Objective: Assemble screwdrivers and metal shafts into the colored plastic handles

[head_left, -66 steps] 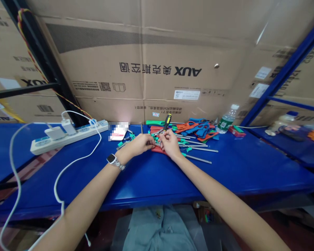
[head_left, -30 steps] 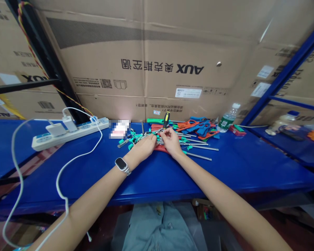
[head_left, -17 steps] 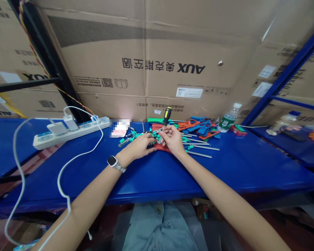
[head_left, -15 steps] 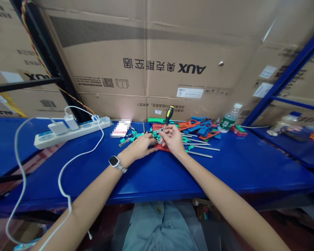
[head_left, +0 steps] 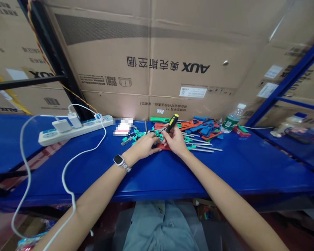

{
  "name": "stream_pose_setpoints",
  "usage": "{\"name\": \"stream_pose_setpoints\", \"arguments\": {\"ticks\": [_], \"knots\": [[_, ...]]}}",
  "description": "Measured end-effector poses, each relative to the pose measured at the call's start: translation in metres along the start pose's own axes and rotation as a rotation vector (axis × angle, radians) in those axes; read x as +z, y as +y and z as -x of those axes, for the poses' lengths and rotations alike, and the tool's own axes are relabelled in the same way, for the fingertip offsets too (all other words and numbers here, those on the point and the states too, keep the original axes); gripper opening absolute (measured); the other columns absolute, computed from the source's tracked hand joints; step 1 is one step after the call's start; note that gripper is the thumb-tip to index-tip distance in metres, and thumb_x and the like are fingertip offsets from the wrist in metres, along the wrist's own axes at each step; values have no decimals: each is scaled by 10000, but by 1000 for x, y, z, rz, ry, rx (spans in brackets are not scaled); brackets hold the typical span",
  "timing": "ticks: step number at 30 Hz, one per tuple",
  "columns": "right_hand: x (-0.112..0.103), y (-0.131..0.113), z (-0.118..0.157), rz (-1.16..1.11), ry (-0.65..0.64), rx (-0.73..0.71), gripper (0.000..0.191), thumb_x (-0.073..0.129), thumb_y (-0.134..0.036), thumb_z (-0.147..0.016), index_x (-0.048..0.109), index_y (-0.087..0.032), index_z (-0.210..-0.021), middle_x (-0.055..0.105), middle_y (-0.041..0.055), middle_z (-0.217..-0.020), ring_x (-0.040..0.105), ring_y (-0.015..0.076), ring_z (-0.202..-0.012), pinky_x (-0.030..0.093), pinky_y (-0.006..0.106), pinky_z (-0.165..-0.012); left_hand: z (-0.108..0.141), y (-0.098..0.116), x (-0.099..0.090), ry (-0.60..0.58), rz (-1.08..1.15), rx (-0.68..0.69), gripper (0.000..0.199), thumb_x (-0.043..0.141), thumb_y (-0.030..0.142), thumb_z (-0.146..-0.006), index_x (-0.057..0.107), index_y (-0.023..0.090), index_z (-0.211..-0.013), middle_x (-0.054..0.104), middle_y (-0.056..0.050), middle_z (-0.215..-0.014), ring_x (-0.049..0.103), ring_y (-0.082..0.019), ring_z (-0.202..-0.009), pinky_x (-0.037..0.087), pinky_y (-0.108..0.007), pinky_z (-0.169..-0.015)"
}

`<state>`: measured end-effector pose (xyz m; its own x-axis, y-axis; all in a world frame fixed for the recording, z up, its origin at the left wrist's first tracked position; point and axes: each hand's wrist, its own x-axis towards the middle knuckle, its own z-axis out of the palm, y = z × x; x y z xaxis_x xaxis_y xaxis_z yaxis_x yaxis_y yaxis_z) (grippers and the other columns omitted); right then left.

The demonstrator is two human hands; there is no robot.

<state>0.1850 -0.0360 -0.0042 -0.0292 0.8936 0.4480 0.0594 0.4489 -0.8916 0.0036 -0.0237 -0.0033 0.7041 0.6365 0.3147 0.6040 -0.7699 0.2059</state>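
Note:
My right hand (head_left: 176, 141) is closed round a screwdriver (head_left: 172, 122) with a black and yellow handle. The handle leans up to the right, and its tip is hidden among the fingers. My left hand (head_left: 146, 144), with a watch on its wrist, is closed just left of the right hand. Its curled fingertips press at small parts I cannot make out. Below the fingertips of both hands shows a red plastic piece (head_left: 164, 147). Around the hands lie green plastic clips (head_left: 139, 134) and several metal rods (head_left: 202, 150) with green ends.
Red, orange and blue plastic handles (head_left: 205, 128) are heaped behind at the right, near a water bottle (head_left: 231, 120) and a small red box (head_left: 241, 131). A power strip (head_left: 64, 136) with white cables lies left on the blue table (head_left: 99, 170). A cardboard wall (head_left: 157, 42) stands behind.
The screwdriver handle has tipped from nearly upright to leaning further right, and sits lower in my right hand. My left hand stays by the red piece. The view has shifted slightly.

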Motion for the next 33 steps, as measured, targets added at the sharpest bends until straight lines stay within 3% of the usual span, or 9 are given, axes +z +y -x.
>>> {"name": "stream_pose_setpoints", "arguments": {"ticks": [6,18,25,33], "knots": [[0,-2,1,15,-19,6,270,680,-395,-857,496,-260,-1001,597,-21,-726,565,143,-502,495,290,-457,-1,-1,2,19,-16,13,259,657,380,-928,676,155,-1055,615,-107,-1038,605,-262,-984,502,-378,-853],[1,-1,3,93,-30,-72,210,630,-353,-890,498,-255,-1021,607,3,-755,648,200,-667,541,322,-551,0,4,-2,-7,20,-19,277,647,362,-937,689,149,-1110,620,-120,-1061,604,-275,-1023,503,-394,-884],[0,0,2,86,-39,-59,231,671,-355,-863,530,-257,-1018,606,0,-751,626,196,-651,535,325,-560,0,2,0,3,47,-11,282,652,352,-930,692,168,-1140,624,-112,-1056,603,-273,-1031,504,-404,-900],[-3,-5,3,159,-99,-86,217,679,-327,-858,646,-231,-1049,680,45,-874,651,207,-752,556,334,-638,-1,-1,-3,76,222,6,244,630,360,-938,704,182,-1088,652,-111,-1085,609,-263,-1059,508,-427,-945]]}}
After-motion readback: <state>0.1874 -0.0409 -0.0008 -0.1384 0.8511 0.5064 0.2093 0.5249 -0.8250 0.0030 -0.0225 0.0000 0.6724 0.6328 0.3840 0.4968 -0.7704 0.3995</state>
